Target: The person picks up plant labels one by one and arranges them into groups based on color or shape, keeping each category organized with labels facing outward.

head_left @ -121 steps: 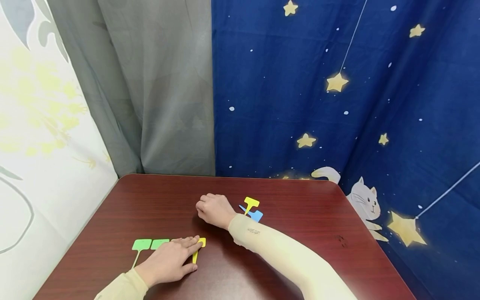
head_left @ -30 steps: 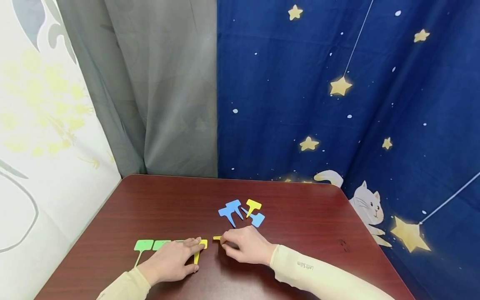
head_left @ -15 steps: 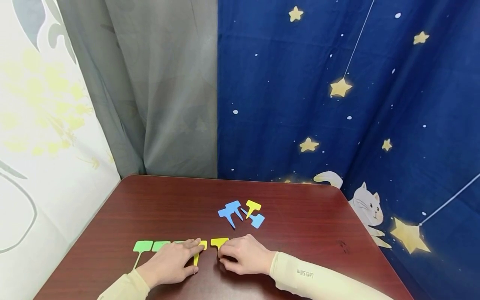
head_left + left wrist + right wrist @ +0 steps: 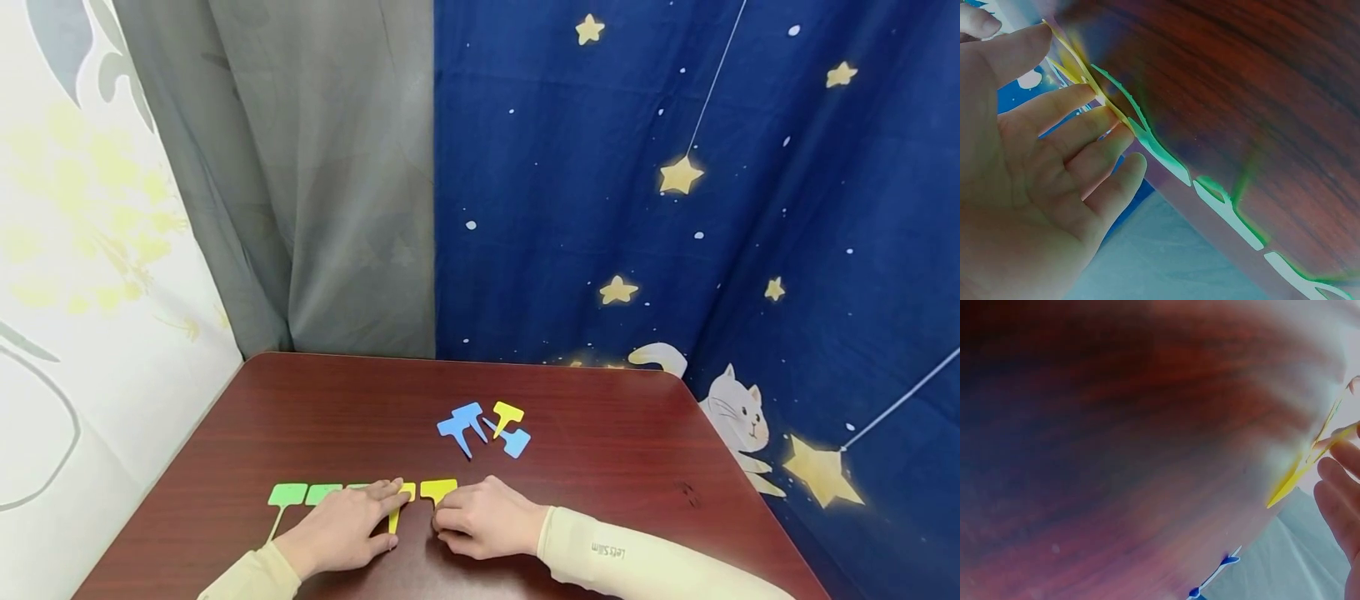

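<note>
My left hand (image 4: 345,527) lies with extended fingers over a row of T-shaped plant labels. Its fingertips rest on a yellow plant label (image 4: 393,520); in the left wrist view the fingers (image 4: 1075,131) touch the row's edge. Left of that label are a green plant label (image 4: 288,494), a second green label (image 4: 324,492) and a third green label (image 4: 357,485), partly covered by the hand. Just right of the row, my right hand (image 4: 491,518) pinches the stem of another yellow plant label (image 4: 438,487), its head aligned with the row. The right wrist view shows this label (image 4: 1285,486) near the fingertips.
Farther back on the dark red table (image 4: 337,400) lies a loose group: two overlapping blue labels (image 4: 454,428), another blue label (image 4: 516,442) and a yellow label (image 4: 508,412) across its stem. Curtains (image 4: 360,208) hang behind the table's far edge.
My right hand has come from the back of the table to beside the row, bringing a yellow label. That label has turned from edge-on to face-up. My left hand has stayed put.
</note>
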Demonstrator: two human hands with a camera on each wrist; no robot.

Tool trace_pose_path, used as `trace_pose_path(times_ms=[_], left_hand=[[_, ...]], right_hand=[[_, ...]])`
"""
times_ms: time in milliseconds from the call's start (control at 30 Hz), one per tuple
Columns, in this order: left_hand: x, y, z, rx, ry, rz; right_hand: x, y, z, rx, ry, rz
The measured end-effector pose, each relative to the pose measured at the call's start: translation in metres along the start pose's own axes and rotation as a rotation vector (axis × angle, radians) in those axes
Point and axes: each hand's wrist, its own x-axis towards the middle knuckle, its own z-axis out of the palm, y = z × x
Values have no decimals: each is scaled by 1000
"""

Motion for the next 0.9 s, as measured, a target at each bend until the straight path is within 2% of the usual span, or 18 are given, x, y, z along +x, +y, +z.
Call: trace_pose_path(times_ms=[100, 167, 333, 500, 900], left_hand=[[0, 0, 1, -8, -11, -2], [0, 1, 0, -8, -14, -1], [0, 0, 0, 0, -2, 6], [0, -2, 1, -2, -3, 3], [-2, -3, 0, -13, 1, 17]], right_hand=[[-1, 1, 1, -7, -3, 24], [-2, 2, 3, -14, -15, 72], [-4, 4, 10, -45, -115, 159], [-5, 2, 12, -34, -182, 165], [-4, -3, 12, -65, -205, 147]])
